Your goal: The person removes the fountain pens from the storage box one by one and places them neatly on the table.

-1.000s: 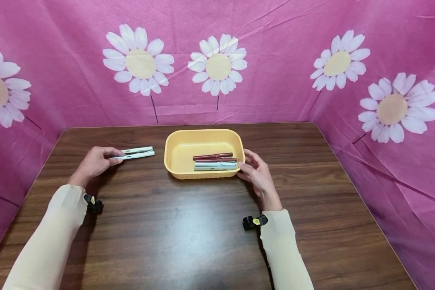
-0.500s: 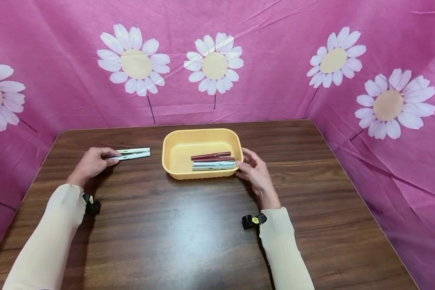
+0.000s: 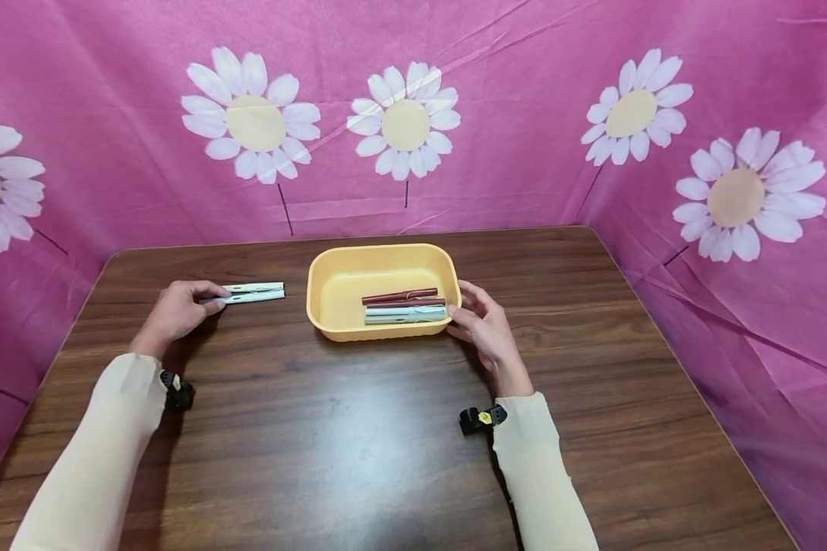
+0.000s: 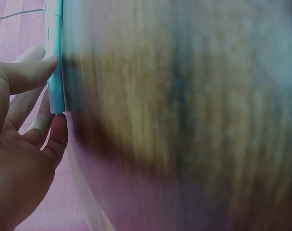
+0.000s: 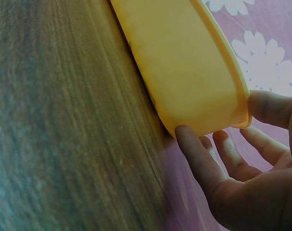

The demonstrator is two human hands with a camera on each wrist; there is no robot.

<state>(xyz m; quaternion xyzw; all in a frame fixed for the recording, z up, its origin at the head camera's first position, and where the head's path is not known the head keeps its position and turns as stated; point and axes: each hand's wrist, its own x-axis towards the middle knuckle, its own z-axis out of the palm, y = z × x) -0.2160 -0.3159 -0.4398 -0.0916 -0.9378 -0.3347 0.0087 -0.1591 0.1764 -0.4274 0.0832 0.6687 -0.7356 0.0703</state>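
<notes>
2 pens (image 3: pixel 256 296), left hand (image 3: pixel 177 312) hiding gripped ends in head view

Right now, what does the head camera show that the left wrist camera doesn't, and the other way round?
Only the head camera: the yellow box, the pens inside it, the right hand and the white flowers.
Only the left wrist camera: the palm side of the left hand.
Both: that hand gripping a pale pen, the wooden table and the pink cloth.
</notes>
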